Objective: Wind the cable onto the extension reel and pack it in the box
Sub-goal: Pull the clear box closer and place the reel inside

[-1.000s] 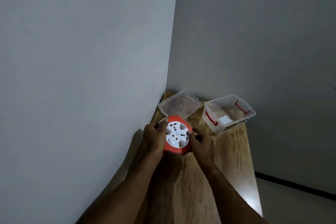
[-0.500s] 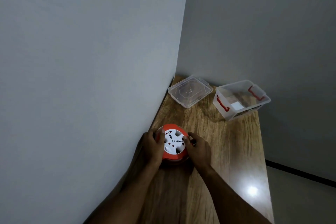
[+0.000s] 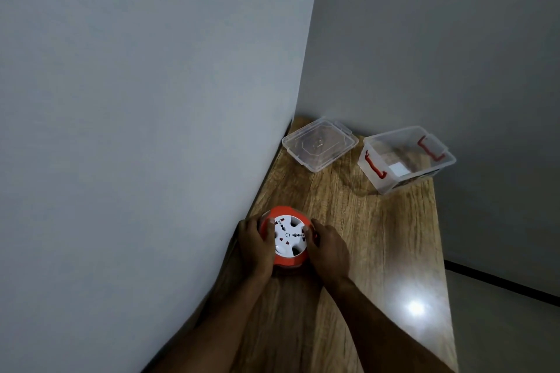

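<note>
The round orange extension reel with the white socket face (image 3: pixel 288 238) is now seen nearer the front of the wooden table (image 3: pixel 363 236), well apart from the clear plastic box with red latches (image 3: pixel 406 157), where a second ago it was just beside the clear lid; packing is judged not yet begun. The reel is gripped at both sides, left hand (image 3: pixel 254 247) and right hand (image 3: pixel 328 248) with fingers curled round its rim. The box is open, a white slip seen inside, the clear plastic lid (image 3: pixel 319 144) lying beside it; loose cable cannot be made out.
</note>
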Demonstrator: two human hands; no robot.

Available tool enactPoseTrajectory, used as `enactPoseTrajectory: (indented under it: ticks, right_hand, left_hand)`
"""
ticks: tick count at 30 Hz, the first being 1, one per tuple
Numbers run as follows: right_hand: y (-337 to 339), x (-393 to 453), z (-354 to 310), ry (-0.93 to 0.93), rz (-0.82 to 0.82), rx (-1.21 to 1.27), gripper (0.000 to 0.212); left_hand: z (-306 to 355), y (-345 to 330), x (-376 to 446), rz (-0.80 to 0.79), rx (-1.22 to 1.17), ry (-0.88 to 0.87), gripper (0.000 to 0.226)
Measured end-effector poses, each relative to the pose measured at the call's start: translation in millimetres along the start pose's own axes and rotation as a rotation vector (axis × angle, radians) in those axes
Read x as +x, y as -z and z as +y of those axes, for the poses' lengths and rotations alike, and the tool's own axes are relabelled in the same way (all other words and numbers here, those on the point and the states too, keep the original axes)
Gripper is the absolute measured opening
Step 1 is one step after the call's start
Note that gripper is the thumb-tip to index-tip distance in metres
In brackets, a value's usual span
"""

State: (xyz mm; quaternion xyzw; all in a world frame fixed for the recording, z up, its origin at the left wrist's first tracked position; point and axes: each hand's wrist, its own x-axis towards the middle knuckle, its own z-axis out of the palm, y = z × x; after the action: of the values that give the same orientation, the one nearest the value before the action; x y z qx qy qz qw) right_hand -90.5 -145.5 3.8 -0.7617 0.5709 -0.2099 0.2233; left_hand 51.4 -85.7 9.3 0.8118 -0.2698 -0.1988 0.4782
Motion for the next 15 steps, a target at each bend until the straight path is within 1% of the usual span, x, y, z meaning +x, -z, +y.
enactPoseTrajectory:
  ticks: [7,13,15]
  right_hand:
    - [2.3,-3.3,-1.3,0.025,-0.025,-0.060,0.044]
    - [1.3,-1.5,3.2,0.048,-0.024,-0.075,0.038]
    - [3.3,-2.0,5.4,0.067,-0.020,-0.062,0.040]
  left_hand:
    - [-9.9,-7.1,1.2,0.032,0.052,-0.013,0.036]
    - [-9.2,-6.9,-0.7,0.042,0.100,-0.048,0.032]
    - [-8.1,-6.6,-1.6,0.041,0.110,-0.057,0.031]
